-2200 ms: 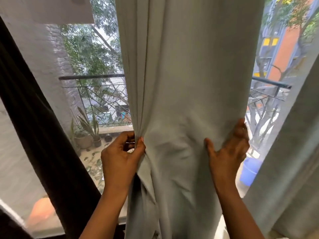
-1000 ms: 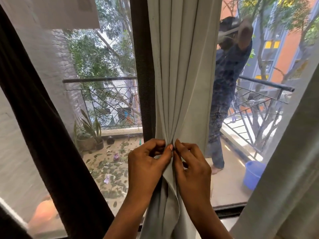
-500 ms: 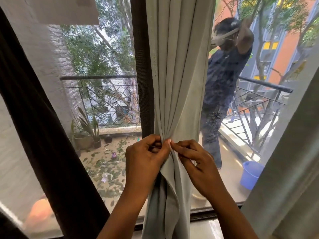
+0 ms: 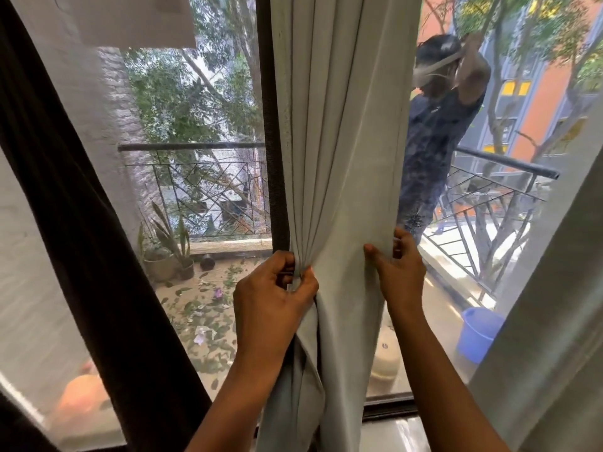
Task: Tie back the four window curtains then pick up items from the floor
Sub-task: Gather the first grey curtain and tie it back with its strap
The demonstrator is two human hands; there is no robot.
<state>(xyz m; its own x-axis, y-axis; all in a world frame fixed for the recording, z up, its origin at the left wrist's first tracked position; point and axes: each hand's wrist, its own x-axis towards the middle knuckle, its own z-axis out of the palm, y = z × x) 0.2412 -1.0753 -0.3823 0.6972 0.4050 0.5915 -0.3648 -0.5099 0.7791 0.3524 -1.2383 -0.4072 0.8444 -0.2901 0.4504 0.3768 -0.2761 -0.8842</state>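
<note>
Curtain (image 4: pixel 342 141), pale grey, hangs at frame centre. Left hand (image 4: pixel 277 301), lower centre, has its grip pinched tight on the gathered pleats; right hand (image 4: pixel 399 272), just right, grip closed on the curtain's right edge.

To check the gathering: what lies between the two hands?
Only a flat, ungathered stretch of the grey curtain spans from the left hand to the right hand, in the head view.

Your curtain (image 4: pixel 342 158) is matt grey cloth; outside, the bucket (image 4: pixel 478 334) looks smooth blue plastic, the railing (image 4: pixel 195 146) dark metal.
</note>
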